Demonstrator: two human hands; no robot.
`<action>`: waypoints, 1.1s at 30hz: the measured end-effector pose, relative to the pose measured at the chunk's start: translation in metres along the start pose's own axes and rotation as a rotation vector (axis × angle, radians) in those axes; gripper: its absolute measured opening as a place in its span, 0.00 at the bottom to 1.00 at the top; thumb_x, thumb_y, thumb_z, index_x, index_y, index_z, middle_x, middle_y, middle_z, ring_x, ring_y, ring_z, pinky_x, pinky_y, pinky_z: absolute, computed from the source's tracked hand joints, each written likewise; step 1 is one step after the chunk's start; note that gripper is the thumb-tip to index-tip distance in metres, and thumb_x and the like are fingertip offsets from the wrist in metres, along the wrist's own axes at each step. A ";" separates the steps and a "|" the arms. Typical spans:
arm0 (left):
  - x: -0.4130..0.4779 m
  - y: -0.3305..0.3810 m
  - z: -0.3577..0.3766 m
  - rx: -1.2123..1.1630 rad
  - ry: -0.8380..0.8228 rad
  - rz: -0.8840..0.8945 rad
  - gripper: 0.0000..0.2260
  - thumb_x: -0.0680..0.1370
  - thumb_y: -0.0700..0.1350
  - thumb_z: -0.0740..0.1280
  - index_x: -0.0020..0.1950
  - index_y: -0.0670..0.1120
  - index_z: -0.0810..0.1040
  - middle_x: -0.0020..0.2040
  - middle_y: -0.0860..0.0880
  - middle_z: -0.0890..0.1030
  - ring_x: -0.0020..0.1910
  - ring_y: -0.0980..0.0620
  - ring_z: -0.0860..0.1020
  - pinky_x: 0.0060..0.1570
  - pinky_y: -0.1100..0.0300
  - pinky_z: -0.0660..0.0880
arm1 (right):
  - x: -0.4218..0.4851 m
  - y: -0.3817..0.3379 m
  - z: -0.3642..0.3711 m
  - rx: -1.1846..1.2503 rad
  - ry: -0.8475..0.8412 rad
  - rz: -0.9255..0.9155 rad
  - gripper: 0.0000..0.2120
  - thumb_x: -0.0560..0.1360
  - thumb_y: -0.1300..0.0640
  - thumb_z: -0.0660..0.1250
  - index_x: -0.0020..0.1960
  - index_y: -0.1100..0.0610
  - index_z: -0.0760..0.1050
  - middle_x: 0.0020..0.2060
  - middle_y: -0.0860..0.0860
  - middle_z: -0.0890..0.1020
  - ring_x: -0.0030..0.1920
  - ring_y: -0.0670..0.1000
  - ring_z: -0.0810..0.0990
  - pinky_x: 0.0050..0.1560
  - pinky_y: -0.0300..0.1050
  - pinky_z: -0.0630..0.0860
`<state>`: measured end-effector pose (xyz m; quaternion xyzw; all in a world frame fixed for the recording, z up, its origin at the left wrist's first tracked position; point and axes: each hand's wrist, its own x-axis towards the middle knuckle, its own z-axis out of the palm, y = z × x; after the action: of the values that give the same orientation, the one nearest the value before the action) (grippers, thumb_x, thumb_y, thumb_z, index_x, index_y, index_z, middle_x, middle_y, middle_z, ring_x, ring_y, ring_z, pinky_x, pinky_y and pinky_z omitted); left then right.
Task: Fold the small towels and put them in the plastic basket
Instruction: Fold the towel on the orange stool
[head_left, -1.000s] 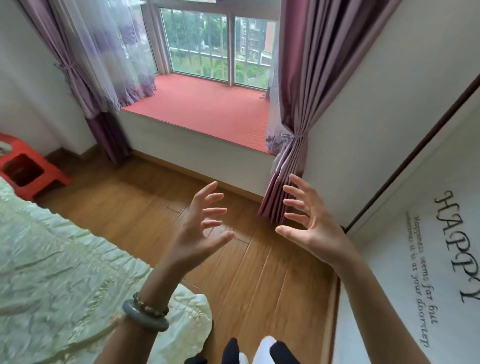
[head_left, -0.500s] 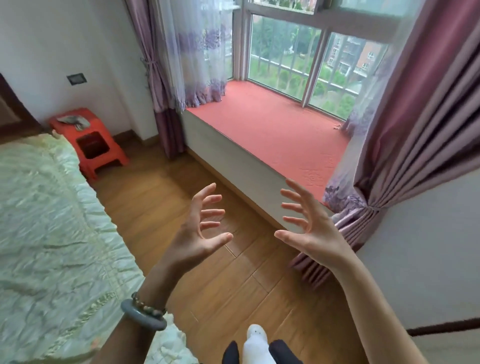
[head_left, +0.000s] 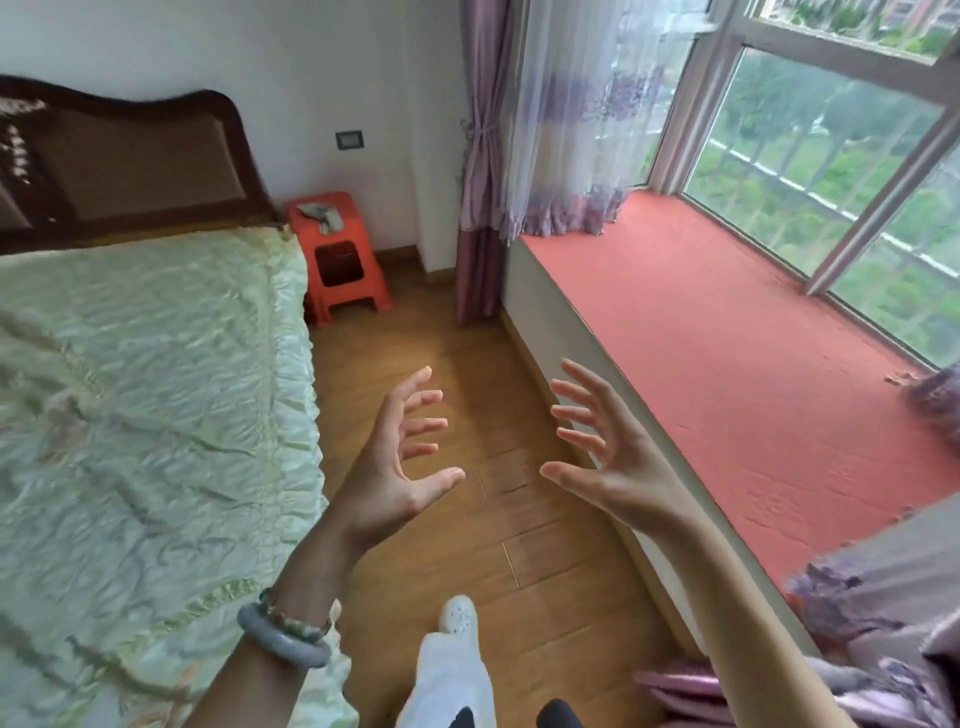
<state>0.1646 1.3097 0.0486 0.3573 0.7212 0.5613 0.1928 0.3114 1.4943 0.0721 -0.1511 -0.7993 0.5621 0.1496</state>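
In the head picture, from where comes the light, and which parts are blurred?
Head view: daylight comes through the large white-framed window; the purple patterned curtain at lower right is smeared by motion; the left hand and right hand are sharp.

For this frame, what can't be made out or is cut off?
- Towels and plastic basket: nowhere in the head view.
- Grey item on the red stool, head view: too small to identify.
- Headboard: cut off by the left edge.
- Lower-right curtain: blurred, cut off by the right edge.
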 end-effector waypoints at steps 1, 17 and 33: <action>0.013 -0.005 -0.003 0.000 0.018 -0.007 0.41 0.65 0.43 0.74 0.72 0.60 0.58 0.66 0.55 0.70 0.60 0.59 0.75 0.57 0.63 0.74 | 0.019 0.004 -0.001 0.001 -0.021 -0.008 0.41 0.66 0.66 0.73 0.71 0.41 0.60 0.66 0.43 0.71 0.63 0.42 0.73 0.63 0.40 0.72; 0.268 -0.066 -0.093 0.018 0.186 -0.035 0.40 0.65 0.42 0.74 0.71 0.61 0.58 0.66 0.54 0.70 0.60 0.59 0.75 0.57 0.62 0.74 | 0.335 0.028 -0.007 0.021 -0.183 -0.084 0.41 0.65 0.63 0.72 0.70 0.39 0.60 0.66 0.46 0.71 0.64 0.44 0.73 0.64 0.46 0.72; 0.503 -0.141 -0.192 0.034 0.327 -0.098 0.41 0.66 0.45 0.73 0.74 0.54 0.57 0.68 0.54 0.69 0.60 0.58 0.75 0.56 0.63 0.74 | 0.639 0.065 0.015 -0.009 -0.321 -0.090 0.43 0.66 0.64 0.74 0.72 0.40 0.58 0.67 0.44 0.70 0.64 0.42 0.72 0.62 0.44 0.74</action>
<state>-0.3446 1.5329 0.0339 0.2289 0.7689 0.5895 0.0939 -0.2714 1.7649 0.0502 -0.0239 -0.8215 0.5680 0.0443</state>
